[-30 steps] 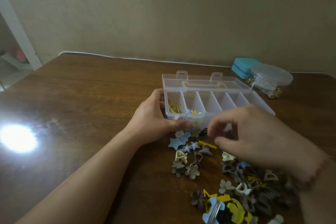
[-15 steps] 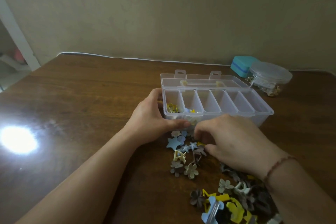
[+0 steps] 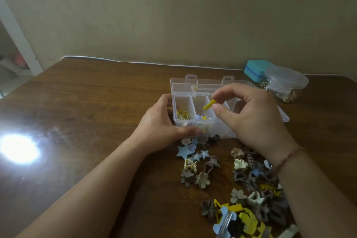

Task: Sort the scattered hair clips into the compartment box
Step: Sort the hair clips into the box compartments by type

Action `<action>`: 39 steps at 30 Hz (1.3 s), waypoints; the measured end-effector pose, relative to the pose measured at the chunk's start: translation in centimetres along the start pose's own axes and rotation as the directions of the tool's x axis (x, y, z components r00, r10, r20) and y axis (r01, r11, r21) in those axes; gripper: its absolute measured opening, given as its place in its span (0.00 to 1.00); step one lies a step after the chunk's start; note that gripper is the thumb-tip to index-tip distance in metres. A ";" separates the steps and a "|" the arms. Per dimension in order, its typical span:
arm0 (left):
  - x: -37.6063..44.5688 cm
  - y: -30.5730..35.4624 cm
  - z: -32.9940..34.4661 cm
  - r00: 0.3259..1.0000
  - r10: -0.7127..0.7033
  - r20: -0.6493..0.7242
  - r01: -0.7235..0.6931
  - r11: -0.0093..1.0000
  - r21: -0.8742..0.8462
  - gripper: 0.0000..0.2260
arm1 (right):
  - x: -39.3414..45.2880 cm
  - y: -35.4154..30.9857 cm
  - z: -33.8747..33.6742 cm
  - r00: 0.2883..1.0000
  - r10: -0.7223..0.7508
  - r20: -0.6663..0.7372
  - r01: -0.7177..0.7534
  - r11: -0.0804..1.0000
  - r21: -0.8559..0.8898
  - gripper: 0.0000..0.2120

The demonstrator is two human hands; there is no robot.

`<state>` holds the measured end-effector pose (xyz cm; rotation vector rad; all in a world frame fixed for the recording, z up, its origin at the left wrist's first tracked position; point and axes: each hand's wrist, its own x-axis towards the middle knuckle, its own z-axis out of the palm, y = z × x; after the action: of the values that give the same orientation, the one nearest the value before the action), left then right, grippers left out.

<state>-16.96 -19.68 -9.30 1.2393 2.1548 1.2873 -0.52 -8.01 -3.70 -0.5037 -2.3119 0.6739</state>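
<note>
Loose clips (image 3: 239, 183) on table (image 3: 92, 106) before compartment box (image 3: 193, 120), jar (image 3: 286, 81) behind-right.

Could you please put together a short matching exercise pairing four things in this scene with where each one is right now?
Things:
1. yellow clip
2. left hand
3. teal case
4. blue star clip

Places:
A. lying on the table in front of the box
B. pinched in the right hand above the compartment box
C. at the table's far edge, beside the round clear container
D. gripping the box's left end

Pairs: 1-B, 2-D, 3-C, 4-A

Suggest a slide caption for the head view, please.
Right hand holds a yellow clip over the compartment box.
</note>
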 end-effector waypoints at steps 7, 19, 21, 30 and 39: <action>0.1 0.0 0.1 1.000 -0.014 -0.002 0.015 1.000 0.013 0.42 | -0.9 -0.7 -1.3 0.983 -0.097 0.154 0.117 0.985 -0.127 0.05; 0.2 -0.2 0.2 1.000 -0.014 -0.020 0.015 0.999 0.039 0.44 | -3.7 -4.1 -2.1 0.348 0.149 0.926 0.404 0.867 -0.292 0.18; 0.1 -0.1 0.2 1.000 -0.012 -0.022 0.013 0.999 0.043 0.44 | -3.6 -3.9 -1.9 0.368 0.138 0.920 0.384 0.878 -0.286 0.16; 0.1 0.0 0.0 1.000 -0.010 -0.010 0.010 1.000 0.022 0.43 | -1.1 -0.9 -3.6 0.895 0.004 0.447 -0.062 0.991 0.115 0.10; -0.1 0.1 0.0 1.000 0.002 0.008 -0.002 1.000 -0.008 0.42 | 0.9 2.6 2.4 0.997 0.015 -0.081 -0.041 0.941 -0.335 0.14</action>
<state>-16.88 -19.79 -9.22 1.2415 2.1418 1.2885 -2.35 -6.23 -6.34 -0.7060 -2.3591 0.2625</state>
